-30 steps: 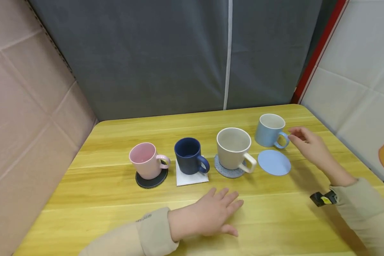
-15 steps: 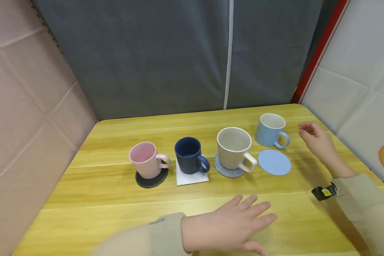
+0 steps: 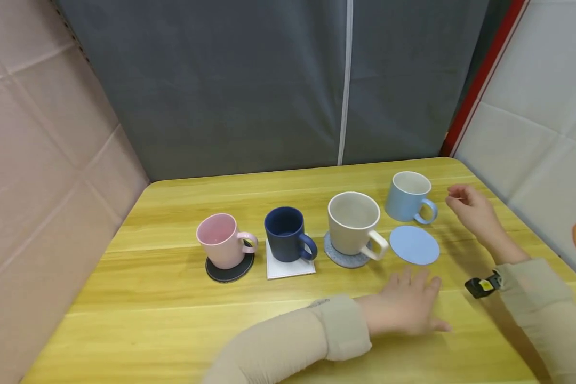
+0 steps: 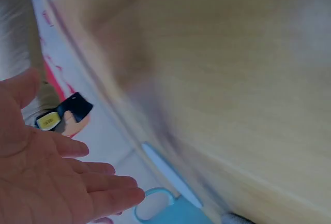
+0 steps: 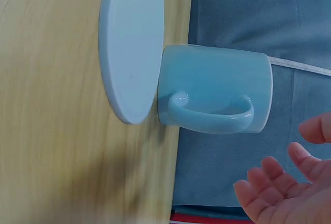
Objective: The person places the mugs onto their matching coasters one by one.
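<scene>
My left hand (image 3: pixel 405 305), fingers straight and spread, hovers palm down over the table just in front of the round light-blue coaster (image 3: pixel 414 245). It holds nothing. Right of the light-blue mug (image 3: pixel 407 197) is my right hand (image 3: pixel 475 210), its fingers loosely bent and apart from the handle. In the right wrist view the mug (image 5: pixel 214 87) stands on the table behind the coaster (image 5: pixel 132 48), with the fingers (image 5: pixel 271 182) off to the side. The left wrist view shows the open palm (image 4: pixel 62 182) overlapping the mug's handle (image 4: pixel 155 203).
A cream mug (image 3: pixel 352 224) stands on a grey round coaster (image 3: pixel 348 260). Left of it, a navy mug (image 3: pixel 284 234) sits on a white square coaster (image 3: pixel 290 269), and a pink mug (image 3: pixel 218 242) on a black round coaster (image 3: pixel 228 273). A grey curtain (image 3: pixel 221 96) hangs behind.
My left hand has swept right across the table toward the light-blue coaster. My right hand has drawn back a little from the light-blue mug's handle. The mugs stay in place.
</scene>
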Available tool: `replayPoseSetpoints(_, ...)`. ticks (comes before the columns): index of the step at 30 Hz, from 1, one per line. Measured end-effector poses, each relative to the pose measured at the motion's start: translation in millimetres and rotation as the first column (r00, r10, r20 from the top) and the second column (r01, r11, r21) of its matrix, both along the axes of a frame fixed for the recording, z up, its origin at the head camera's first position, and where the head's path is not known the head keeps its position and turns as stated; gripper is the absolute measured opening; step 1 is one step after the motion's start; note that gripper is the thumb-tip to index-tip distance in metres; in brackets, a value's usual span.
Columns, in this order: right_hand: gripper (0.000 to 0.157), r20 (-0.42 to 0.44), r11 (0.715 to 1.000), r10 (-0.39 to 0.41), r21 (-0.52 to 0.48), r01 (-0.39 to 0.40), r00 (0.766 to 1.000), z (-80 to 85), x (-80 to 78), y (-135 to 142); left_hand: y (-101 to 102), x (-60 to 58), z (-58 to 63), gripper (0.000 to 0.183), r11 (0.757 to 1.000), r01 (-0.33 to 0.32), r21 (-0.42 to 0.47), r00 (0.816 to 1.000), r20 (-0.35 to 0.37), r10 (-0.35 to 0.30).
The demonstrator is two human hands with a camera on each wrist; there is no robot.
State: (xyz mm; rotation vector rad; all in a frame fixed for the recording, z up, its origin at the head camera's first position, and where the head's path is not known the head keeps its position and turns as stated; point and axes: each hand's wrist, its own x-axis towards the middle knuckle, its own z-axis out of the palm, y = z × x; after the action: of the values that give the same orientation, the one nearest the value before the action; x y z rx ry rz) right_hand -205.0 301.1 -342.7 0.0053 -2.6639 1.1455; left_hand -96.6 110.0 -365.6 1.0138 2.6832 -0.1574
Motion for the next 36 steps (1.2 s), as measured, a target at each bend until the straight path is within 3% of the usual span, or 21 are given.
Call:
replayPoseSetpoints(4,0.046,0.037,1.000,0.014,-0.013,-0.013,0.999,-4.0,-3.5,0,16,-9.3,-9.1,0.077,0.994,-0.112,0.023,0.992,0.060,0.110)
replayPoseSetpoints(10,0.049,0.060,0.999,0.025,-0.028,-0.024,0.998,-8.7,-8.5,-1,34,-18.8,-15.6,0.076,0.971,-0.241,0.003,0.968,0.077,0.240)
replayPoseSetpoints(14,0.050,0.068,0.999,0.030,-0.030,-0.028,0.997,-11.2,-10.2,-2,37,-24.4,-17.8,0.076,0.956,-0.293,-0.007,0.950,0.113,0.292)
replayPoseSetpoints(18,0.049,0.069,0.998,0.049,-0.041,-0.046,0.996,-13.7,-12.7,-2,36,-27.9,-18.3,0.079,0.947,-0.320,-0.020,0.936,0.149,0.319)
replayPoseSetpoints(25,0.047,0.078,0.994,0.065,-0.090,-0.058,0.995,-17.7,-16.2,-5,39,-30.3,-19.1,0.079,0.938,-0.347,-0.021,0.937,0.043,0.348)
replayPoseSetpoints(36,0.045,0.190,0.980,0.124,-0.176,-0.091,0.974,-23.9,-18.4,-4,38,-34.7,-19.7,0.079,0.937,-0.341,-0.073,0.940,-0.007,0.342)
